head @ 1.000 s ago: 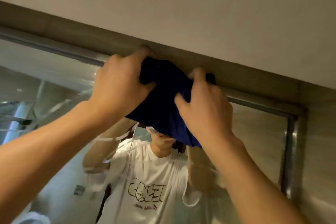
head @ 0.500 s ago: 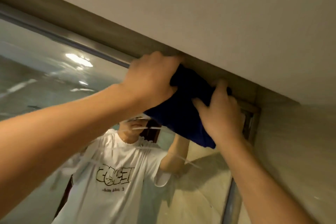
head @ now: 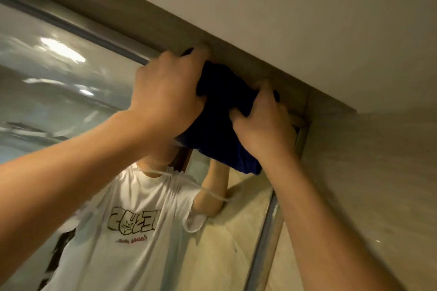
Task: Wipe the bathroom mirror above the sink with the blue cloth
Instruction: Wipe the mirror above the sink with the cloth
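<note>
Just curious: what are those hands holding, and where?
Both hold the blue cloth against the mirror's top corner: left hand on its left side, right hand on its right.

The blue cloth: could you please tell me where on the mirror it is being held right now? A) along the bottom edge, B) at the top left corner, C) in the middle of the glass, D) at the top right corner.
D: the blue cloth is gripped by the left hand and right hand right where the mirror frame's top rail meets its right rail.
</note>
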{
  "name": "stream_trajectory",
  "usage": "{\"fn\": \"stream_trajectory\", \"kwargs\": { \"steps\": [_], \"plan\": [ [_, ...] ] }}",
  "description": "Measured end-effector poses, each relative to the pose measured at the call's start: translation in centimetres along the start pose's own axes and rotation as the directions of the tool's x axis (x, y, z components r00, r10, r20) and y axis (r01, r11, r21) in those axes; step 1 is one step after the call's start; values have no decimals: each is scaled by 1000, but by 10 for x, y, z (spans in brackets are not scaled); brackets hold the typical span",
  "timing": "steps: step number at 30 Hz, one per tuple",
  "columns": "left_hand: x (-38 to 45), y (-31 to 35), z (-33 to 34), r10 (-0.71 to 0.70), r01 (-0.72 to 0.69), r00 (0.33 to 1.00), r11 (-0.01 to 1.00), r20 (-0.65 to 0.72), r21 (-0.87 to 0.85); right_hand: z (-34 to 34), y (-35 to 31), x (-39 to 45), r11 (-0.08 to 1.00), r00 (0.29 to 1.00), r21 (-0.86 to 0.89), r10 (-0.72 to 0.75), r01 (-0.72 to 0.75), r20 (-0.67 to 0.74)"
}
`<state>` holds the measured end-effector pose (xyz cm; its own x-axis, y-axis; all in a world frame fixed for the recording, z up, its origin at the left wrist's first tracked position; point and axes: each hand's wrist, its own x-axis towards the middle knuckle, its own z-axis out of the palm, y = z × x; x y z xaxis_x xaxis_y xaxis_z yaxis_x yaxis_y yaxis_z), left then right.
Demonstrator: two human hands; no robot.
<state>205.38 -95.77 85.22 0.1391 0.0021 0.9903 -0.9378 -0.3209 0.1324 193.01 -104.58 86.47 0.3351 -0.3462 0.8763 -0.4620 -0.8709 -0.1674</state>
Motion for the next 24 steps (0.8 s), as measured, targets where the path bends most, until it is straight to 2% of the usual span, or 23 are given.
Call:
{"fn": "stream_trajectory", "kwargs": {
  "steps": [5,8,11,15,20,24],
  "plan": [
    [-2,63,30,92,-88,992,995,80,-57,-29,41,1,951,956,95,292,-293,30],
    [0,85,38,155,-146,979,986,131,-78,-27,49,-4,938,935,40,347,-345,-68],
    [3,75,32,172,-158,975,982,141,-106,-16,42,-11,936,925,47,353,-350,-142],
    [6,37,18,165,-152,975,984,150,-98,-4,17,-14,962,952,45,273,-269,-140],
    [1,-48,-20,100,-100,995,995,11,4,20,-41,-10,1000,994,-12,16,-18,-111],
    [8,-89,-39,-8,6,1000,996,17,90,39,-81,-4,988,979,-14,-152,151,-136]
  ]
}}
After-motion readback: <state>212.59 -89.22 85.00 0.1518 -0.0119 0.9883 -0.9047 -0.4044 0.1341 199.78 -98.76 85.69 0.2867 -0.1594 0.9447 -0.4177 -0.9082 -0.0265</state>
